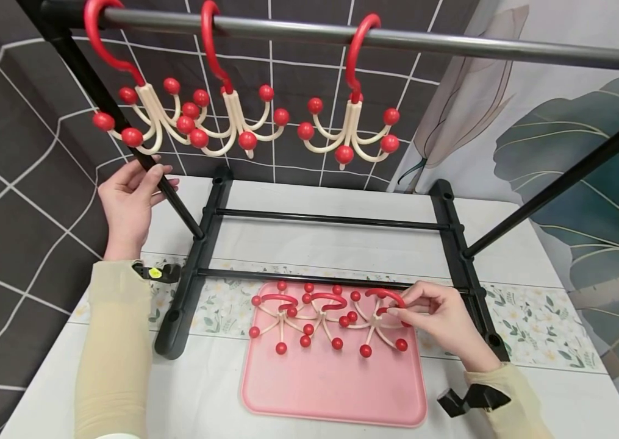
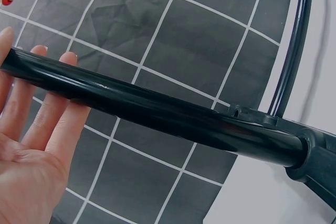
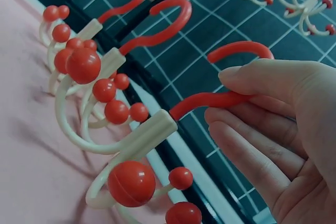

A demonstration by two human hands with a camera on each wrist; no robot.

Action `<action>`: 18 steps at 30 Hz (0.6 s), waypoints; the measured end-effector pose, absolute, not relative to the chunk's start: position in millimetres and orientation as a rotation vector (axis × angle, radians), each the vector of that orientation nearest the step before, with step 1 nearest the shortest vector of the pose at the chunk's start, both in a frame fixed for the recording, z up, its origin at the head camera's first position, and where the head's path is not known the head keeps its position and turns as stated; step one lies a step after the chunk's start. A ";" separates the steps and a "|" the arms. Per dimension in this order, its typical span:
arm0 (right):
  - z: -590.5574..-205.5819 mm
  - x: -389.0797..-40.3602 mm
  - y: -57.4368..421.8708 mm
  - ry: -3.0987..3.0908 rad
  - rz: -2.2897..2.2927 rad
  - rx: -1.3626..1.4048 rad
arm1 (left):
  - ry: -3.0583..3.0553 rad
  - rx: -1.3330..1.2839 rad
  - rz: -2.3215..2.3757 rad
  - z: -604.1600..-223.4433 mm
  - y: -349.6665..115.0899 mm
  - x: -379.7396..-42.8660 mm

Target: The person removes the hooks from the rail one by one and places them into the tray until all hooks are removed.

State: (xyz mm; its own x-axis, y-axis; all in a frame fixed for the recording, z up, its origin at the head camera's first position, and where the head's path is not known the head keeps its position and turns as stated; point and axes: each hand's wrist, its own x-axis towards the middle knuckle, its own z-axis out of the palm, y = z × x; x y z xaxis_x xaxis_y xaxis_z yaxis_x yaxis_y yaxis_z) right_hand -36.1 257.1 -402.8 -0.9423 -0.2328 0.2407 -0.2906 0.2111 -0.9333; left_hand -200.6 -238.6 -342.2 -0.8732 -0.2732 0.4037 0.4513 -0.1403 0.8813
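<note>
At the far right of the tray (image 1: 336, 390), the right hand (image 1: 441, 317) is pinching the red hook (image 3: 212, 99) of a hanger (image 1: 375, 321); the hanger is sitting to that hand's left, its stem running up towards the grip. Whether it is touching the tray, I cannot tell. Two more hangers (image 1: 322, 317) are standing just left of it, arms close. The front bar (image 1: 232, 275) is crossing just behind; the rail (image 1: 287, 28) is running high above, bearing three hangers (image 1: 234, 110) towards its left. The left hand (image 1: 132, 198) is gripping the left post (image 2: 157, 111).
</note>
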 end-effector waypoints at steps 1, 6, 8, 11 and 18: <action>-405.1 -36.6 257.2 -2.408 1.874 0.518 | -1.668 -0.199 -2.057 -342.3 -238.6 -200.7; -409.9 -38.2 257.8 -2.450 1.851 0.472 | -1.671 -0.190 -2.061 -342.4 -238.6 -200.8; -410.0 -38.6 258.2 -2.463 1.856 0.460 | -1.675 -0.180 -2.056 -342.1 -238.8 -200.6; -410.3 -38.9 259.6 -2.476 1.871 0.460 | -1.668 -0.177 -2.053 -341.7 -238.9 -200.2; -405.2 -36.6 260.4 -2.519 1.907 0.399 | -1.685 -0.184 -2.047 -341.7 -238.3 -200.0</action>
State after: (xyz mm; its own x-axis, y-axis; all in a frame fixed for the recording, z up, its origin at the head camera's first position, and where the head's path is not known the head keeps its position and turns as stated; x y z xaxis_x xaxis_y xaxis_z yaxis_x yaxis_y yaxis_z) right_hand -36.6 260.4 -405.2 -0.9677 -0.2236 0.1163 -0.1726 0.2519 -0.9523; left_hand -200.0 -238.3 -341.7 -0.8759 -0.2761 0.3956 0.4413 -0.1274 0.8883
